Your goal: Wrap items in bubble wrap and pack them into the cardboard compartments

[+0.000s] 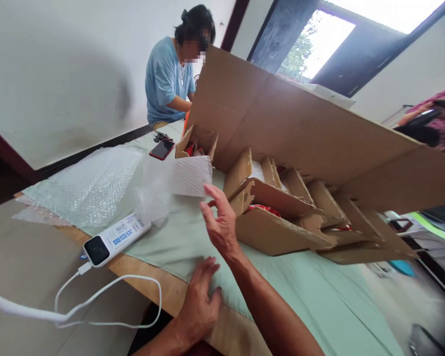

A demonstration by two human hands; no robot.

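My right fingers (pixel 218 197) are spread apart, not gripping; can't tell if the index tip touches the small bubble-wrap piece (pixel 193 175) beside it, around 10 o'clock. Left fingers (pixel 199 274) are loose and bare at 7 o'clock, by the surface (pixel 183 232) edge. Cardboard dividers (pixel 278 230) at 3, bigger bubble-wrap sheets (pixel 104 185) at 9.
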